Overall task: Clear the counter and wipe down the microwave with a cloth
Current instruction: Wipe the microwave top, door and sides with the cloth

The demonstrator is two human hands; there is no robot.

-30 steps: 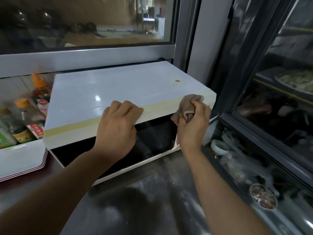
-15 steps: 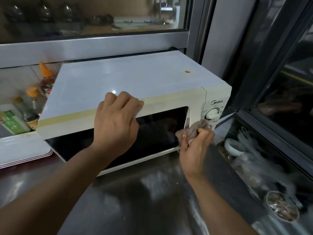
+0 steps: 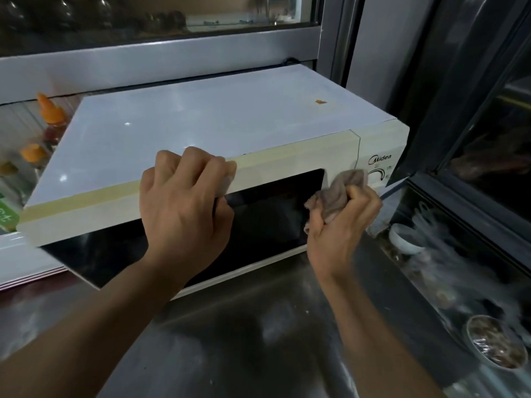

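Left hand [image 3: 184, 208] hooked curled fingers over microwave [image 3: 201, 133] top front edge, likely bracing it against wipe pressure. Right hand [image 3: 342, 225] gripped bunched cloth [image 3: 339, 193], pressed at door's 3 o'clock edge, beside dial.

This looks like a food-shop kitchen. A Midea microwave [image 3: 218, 139] sits on a steel counter [image 3: 244, 340]; orange-capped sauce bottles [image 3: 50, 116] stand at left, and a glass-fronted display case [image 3: 474, 254] holds food at right.
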